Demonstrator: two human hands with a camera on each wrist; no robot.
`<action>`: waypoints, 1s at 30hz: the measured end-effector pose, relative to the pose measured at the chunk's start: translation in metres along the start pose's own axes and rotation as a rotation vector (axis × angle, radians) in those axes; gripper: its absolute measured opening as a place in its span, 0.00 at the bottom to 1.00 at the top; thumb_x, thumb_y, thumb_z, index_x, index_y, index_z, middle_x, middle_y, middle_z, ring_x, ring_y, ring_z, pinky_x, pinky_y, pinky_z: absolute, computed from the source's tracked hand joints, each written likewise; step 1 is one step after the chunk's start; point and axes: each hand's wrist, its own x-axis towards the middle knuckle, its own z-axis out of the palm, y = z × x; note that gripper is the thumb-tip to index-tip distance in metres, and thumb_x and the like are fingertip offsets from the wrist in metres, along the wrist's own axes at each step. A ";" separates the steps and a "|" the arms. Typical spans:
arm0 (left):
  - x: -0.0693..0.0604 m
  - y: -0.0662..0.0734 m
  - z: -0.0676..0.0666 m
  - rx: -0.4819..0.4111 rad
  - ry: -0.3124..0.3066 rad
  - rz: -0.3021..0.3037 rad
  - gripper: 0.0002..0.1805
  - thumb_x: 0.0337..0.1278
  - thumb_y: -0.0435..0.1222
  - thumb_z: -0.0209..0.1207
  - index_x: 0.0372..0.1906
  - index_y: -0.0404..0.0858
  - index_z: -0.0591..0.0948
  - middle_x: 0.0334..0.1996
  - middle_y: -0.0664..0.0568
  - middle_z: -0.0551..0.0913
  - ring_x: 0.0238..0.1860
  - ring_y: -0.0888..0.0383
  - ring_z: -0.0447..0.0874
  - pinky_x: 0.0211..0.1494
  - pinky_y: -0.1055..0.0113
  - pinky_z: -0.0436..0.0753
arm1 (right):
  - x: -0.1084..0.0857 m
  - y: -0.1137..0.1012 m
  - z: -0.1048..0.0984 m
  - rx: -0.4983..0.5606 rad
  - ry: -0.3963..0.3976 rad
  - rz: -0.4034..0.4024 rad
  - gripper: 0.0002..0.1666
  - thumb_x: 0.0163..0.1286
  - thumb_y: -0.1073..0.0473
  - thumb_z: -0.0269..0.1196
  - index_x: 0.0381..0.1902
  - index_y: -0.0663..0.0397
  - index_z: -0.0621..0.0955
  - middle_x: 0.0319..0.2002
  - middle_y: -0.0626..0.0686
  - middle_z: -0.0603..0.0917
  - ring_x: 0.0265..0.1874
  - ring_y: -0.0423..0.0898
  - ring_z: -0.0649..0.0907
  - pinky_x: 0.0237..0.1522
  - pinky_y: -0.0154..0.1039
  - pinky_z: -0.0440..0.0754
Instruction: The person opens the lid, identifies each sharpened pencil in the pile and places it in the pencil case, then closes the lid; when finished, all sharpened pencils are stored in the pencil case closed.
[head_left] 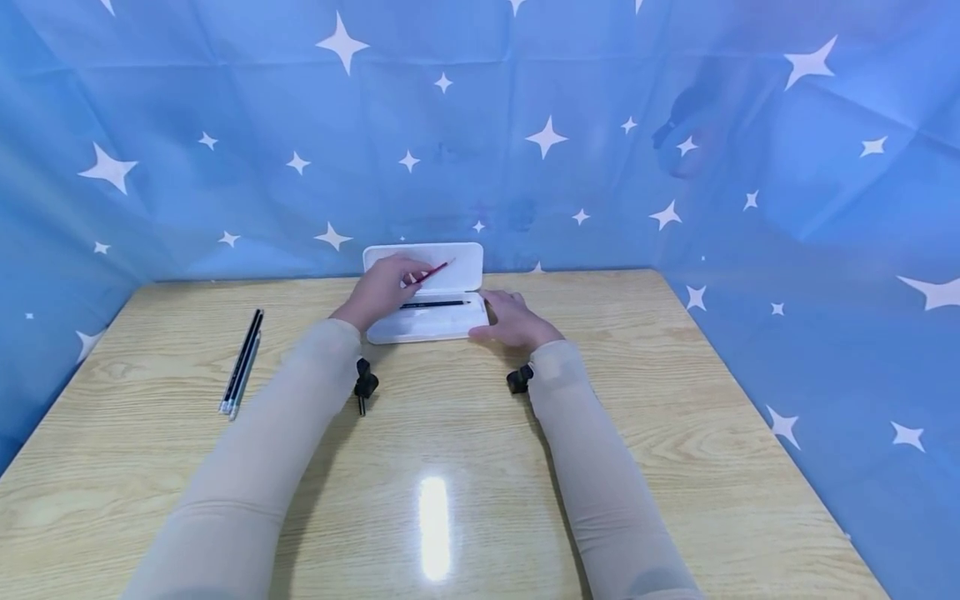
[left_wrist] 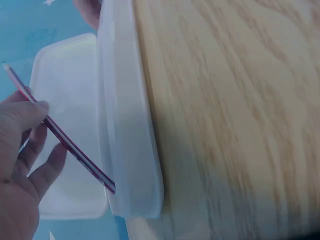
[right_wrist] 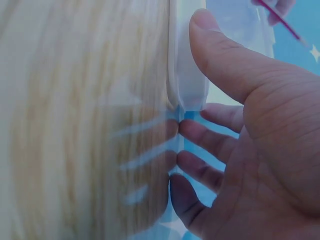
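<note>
An open white pencil case lies at the table's far edge, its lid raised at the back. One dark pencil lies inside. My left hand pinches a red pencil between thumb and fingers, tilted in front of the lid. In the left wrist view, the pencil's lower end meets the case's edge; whether it touches is unclear. My right hand holds the case's right end, thumb along the front side and index finger at the back corner. In the right wrist view, its other fingertips rest on the table.
Several dark and grey pencils lie together on the wooden table, left of my left forearm. A blue cloth with white stars hangs behind the table and along its sides. A small black device sits at my left wrist.
</note>
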 end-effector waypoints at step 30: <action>-0.005 0.000 0.004 0.127 -0.146 0.035 0.14 0.63 0.27 0.64 0.52 0.38 0.87 0.45 0.49 0.86 0.48 0.52 0.82 0.57 0.56 0.80 | 0.002 0.001 0.001 -0.021 -0.015 0.023 0.52 0.72 0.40 0.64 0.83 0.47 0.51 0.80 0.54 0.54 0.77 0.57 0.50 0.75 0.57 0.56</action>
